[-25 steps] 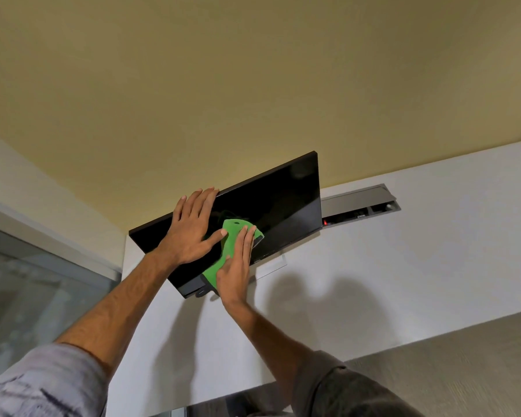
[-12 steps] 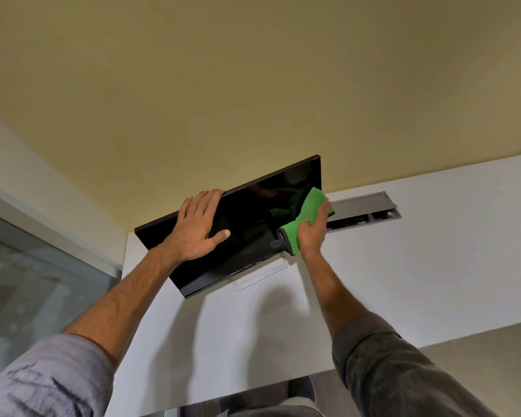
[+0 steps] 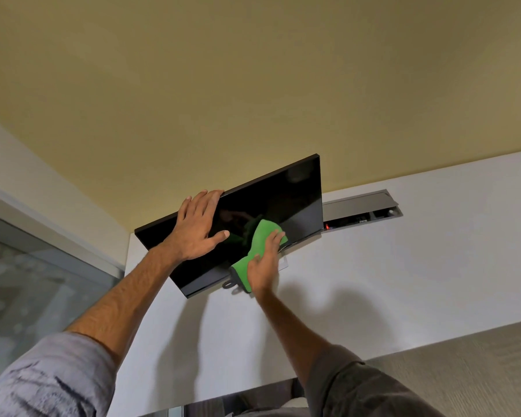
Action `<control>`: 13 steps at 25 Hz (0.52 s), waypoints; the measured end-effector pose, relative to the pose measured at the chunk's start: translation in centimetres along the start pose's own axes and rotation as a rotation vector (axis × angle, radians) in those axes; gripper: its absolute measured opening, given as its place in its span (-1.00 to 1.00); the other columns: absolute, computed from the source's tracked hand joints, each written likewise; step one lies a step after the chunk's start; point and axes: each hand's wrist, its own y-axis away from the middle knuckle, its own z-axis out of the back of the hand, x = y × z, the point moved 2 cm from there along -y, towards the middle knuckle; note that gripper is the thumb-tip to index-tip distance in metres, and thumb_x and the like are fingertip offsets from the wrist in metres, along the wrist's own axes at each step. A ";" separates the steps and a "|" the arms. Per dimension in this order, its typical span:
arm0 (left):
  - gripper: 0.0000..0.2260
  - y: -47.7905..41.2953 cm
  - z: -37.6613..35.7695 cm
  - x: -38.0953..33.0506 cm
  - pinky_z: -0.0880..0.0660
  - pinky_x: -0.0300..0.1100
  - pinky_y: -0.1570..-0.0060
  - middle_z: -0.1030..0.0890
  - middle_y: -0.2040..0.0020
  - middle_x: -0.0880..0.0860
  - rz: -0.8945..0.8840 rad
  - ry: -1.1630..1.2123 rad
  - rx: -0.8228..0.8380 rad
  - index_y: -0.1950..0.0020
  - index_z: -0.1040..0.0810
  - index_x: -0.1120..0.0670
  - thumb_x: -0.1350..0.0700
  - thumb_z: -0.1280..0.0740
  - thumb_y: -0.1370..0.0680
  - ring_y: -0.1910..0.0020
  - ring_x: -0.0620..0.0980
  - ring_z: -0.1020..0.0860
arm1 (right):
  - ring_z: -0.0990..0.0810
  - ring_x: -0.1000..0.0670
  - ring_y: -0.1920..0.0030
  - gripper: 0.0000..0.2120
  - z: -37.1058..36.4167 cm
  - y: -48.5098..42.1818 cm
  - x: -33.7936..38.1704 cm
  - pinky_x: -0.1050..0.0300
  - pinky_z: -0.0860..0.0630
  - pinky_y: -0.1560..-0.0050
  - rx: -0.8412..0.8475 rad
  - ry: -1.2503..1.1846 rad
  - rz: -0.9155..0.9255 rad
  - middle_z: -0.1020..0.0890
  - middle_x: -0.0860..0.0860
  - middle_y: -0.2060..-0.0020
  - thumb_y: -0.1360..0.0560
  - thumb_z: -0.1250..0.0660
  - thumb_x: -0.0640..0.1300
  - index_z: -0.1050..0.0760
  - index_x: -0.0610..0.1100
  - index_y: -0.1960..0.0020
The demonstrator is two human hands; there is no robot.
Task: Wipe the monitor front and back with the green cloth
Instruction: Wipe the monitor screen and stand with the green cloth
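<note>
The black monitor stands tilted on the white desk, its dark screen facing the person. The left hand lies flat on the screen, fingers spread and reaching the top edge. The right hand presses the green cloth against the lower part of the screen with straight fingers. The cloth's lower end hangs past the bottom bezel, showing a dark loop. Just behind the monitor's right corner a grey cable hatch sits open in the desk, with a small red glow inside, perhaps an indicator light. A glass partition stands at the left.
</note>
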 end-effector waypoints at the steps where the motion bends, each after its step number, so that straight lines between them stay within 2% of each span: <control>1: -0.11 0.0 0.0 0.0 0.21 0.22 -0.67 -0.05 -0.76 0.09 0.003 -0.003 0.001 -0.77 0.13 -0.01 -0.40 -0.10 -0.59 -0.75 0.17 0.04 | -0.14 -0.12 -0.70 -0.12 -1.4 1.5 0.2 0.26 -0.18 -0.55 0.053 0.023 0.000 0.19 -0.01 -0.72 -0.58 -0.15 -0.50 0.19 -0.02 -0.70; 3: -0.11 -0.1 0.1 0.1 0.21 0.23 -0.66 -0.03 -0.77 0.10 0.015 -0.013 0.010 -0.77 0.15 -0.01 -0.39 -0.12 -0.59 -0.75 0.18 0.05 | -0.31 -0.21 -0.62 -0.17 -4.4 4.5 0.4 0.12 -0.39 -0.48 0.207 0.107 -0.036 0.21 -0.02 -0.72 -0.62 -0.21 -0.41 0.11 -0.07 -0.75; 4: -0.10 -0.2 0.1 0.0 0.21 0.24 -0.66 -0.02 -0.77 0.12 0.019 -0.020 0.016 -0.77 0.15 -0.01 -0.38 -0.13 -0.59 -0.75 0.19 0.05 | -0.39 -0.24 -0.56 -0.20 -5.5 5.8 0.5 0.06 -0.42 -0.44 0.314 0.159 -0.082 0.14 -0.06 -0.73 -0.64 -0.23 -0.36 0.08 -0.09 -0.75; 6: -0.10 -0.1 0.2 -0.1 0.22 0.24 -0.65 -0.01 -0.76 0.13 0.020 -0.023 0.018 -0.77 0.15 0.00 -0.36 -0.15 -0.59 -0.74 0.20 0.05 | -0.50 -0.23 -0.47 -0.27 -6.7 8.0 0.1 0.06 -0.42 -0.44 0.453 0.142 -0.227 -0.27 -0.16 -0.66 -0.62 -0.24 -0.31 -0.08 -0.10 -0.73; 7: -0.11 -0.1 0.1 -0.2 0.22 0.24 -0.65 -0.02 -0.76 0.13 0.015 -0.022 0.012 -0.77 0.14 0.01 -0.35 -0.16 -0.59 -0.74 0.21 0.05 | -0.53 -0.21 -0.44 -0.33 -6.6 8.7 -0.4 0.08 -0.42 -0.43 0.443 0.082 -0.294 -0.43 -0.18 -0.56 -0.62 -0.24 -0.31 -0.18 -0.09 -0.69; 8: -0.11 0.0 0.1 -0.3 0.22 0.24 -0.65 -0.02 -0.76 0.13 0.009 -0.022 0.005 -0.77 0.13 0.01 -0.35 -0.16 -0.59 -0.74 0.21 0.04 | -0.55 -0.21 -0.42 -0.36 -6.0 9.1 -0.9 0.09 -0.42 -0.42 0.381 0.027 -0.346 -0.51 -0.18 -0.49 -0.61 -0.24 -0.31 -0.25 -0.07 -0.67; 10: -0.11 0.1 0.1 -0.4 0.24 0.23 -0.66 -0.03 -0.76 0.12 0.009 -0.020 -0.004 -0.77 0.13 0.01 -0.34 -0.17 -0.59 -0.74 0.20 0.06 | -0.56 -0.22 -0.41 -0.36 -4.3 8.4 -2.2 0.04 -0.43 -0.42 0.153 -0.045 -0.420 -0.54 -0.18 -0.47 -0.60 -0.22 -0.26 -0.24 -0.08 -0.67; 13: -0.12 0.1 0.0 -0.5 0.28 0.20 -0.66 -0.01 -0.77 0.11 0.015 -0.004 -0.009 -0.77 0.14 0.00 -0.32 -0.19 -0.60 -0.75 0.17 0.09 | -0.45 -0.26 -0.52 -0.18 -1.2 2.9 -5.7 -0.19 -0.40 -0.53 -0.178 -0.138 -0.478 -0.40 -0.11 -0.59 -0.45 -0.14 -0.13 -0.08 0.12 -0.70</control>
